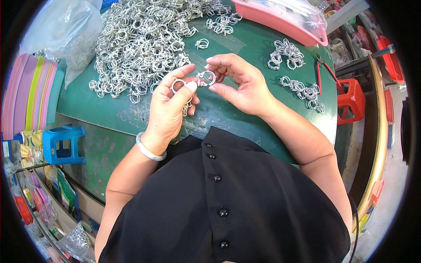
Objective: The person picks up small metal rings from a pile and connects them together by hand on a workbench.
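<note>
Stack of trays [30,94]: pink, yellow-green and light blue rims are lying at the far left edge, beside the surface.
Blue stool [64,144]: it is standing below the trays, against the side of the surface.
Clear bag [66,33]: it is lying at the upper left, touching the big heap.
Surface [109,111]: a round green top is carrying all the metal parts.
Heap of clamps [140,44]: a large pile of silver wire ring clamps is covering the upper left of the surface, just beyond the hands.
Left hand [169,107]: a pale bangle is sitting on its wrist; its fingers are closing around a ring clamp [177,84], thumb over the front, with more metal showing under the palm.
Second ring clamp [206,78]: it is being held above the surface in front of the person, touching the left hand's clamp.
Right hand [243,85]: its fingers are pinching the second ring clamp between thumb and fingertips, nearly closed.
Single clamp [202,43]: it is lying alone on the surface, beyond the hands.
Small clusters [302,90]: two groups of clamps are lying to the right of the right hand, well apart from the heap.
Pink basket [280,19]: it is resting at the upper right rim.
Red-handled pliers [325,72]: they are lying near the right edge.
Red stool [351,101]: it is standing off the surface, at the right.
</note>
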Motion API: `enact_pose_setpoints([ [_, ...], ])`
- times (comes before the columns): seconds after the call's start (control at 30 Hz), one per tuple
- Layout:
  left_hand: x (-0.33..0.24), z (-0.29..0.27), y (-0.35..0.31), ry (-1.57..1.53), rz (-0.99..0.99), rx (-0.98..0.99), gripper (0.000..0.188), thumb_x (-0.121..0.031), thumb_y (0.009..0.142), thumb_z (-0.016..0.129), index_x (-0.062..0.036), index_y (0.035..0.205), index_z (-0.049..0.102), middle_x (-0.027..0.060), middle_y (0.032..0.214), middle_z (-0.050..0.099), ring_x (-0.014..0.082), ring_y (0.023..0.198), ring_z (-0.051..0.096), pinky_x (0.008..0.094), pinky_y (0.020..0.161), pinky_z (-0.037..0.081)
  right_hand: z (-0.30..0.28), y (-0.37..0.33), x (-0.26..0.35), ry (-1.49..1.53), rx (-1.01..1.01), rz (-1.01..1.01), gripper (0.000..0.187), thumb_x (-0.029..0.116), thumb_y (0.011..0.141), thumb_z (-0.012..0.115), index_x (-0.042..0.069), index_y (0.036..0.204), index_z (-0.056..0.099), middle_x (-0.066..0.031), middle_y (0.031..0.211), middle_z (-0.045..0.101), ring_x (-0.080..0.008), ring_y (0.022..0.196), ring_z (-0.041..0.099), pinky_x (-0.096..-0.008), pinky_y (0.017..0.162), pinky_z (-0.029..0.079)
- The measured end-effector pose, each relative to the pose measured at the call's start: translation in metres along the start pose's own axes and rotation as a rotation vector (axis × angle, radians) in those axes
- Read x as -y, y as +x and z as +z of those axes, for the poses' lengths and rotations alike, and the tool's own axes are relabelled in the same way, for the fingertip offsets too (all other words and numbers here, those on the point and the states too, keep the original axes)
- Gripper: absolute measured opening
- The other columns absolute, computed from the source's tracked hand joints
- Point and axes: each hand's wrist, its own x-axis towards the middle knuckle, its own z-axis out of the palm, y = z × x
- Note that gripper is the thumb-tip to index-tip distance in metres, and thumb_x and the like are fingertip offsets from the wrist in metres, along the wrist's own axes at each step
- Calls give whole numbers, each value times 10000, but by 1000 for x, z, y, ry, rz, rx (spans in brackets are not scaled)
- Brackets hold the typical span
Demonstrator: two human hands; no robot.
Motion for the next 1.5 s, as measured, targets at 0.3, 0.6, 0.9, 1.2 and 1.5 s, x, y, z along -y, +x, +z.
enact_pose_setpoints([
  [0.3, 2, 2, 2, 0, -13, -5, 310, -138, 827, 581, -21, 1099, 493, 11, 807, 542, 71, 629, 514, 182, 460, 400, 1, 1, 5, -99, 14, -80, 428, -61, 670, 632, 22, 1074, 520, -72, 928, 554, -132, 744, 560, -245, 669, 464],
  [0.6, 1, 1, 3, -28, -44, 15, 272, -128, 841, 549, -22, 1085, 497, 18, 808, 544, 75, 626, 514, 184, 458, 404, 1, 1, 7, -113, 12, -100, 453, -60, 669, 634, 38, 1094, 512, -76, 931, 556, -144, 756, 569, -253, 671, 466],
  [0.9, 1, 2, 3, -67, -93, 32, 253, -121, 865, 488, -32, 1102, 485, 32, 873, 568, 80, 632, 523, 187, 461, 407, 1, 1, 9, -133, 25, -121, 451, -40, 672, 646, 45, 1094, 514, -71, 943, 556, -143, 749, 558, -251, 659, 473],
  [1.2, 2, 2, 4, -123, -150, 46, 245, -128, 881, 453, -38, 1107, 480, 41, 866, 566, 90, 628, 525, 203, 471, 412, -1, 0, 15, -160, 63, -85, 466, -63, 680, 640, 24, 1116, 499, -64, 950, 557, -128, 775, 527, -249, 686, 447],
  [1.5, 3, 3, 4, -190, -174, 62, 206, -124, 883, 453, -49, 1071, 490, 50, 844, 573, 95, 632, 531, 205, 470, 417, 1, 3, 20, -190, 61, -194, 327, -49, 650, 642, 44, 958, 578, -77, 937, 554, -175, 770, 579, -263, 648, 474],
])
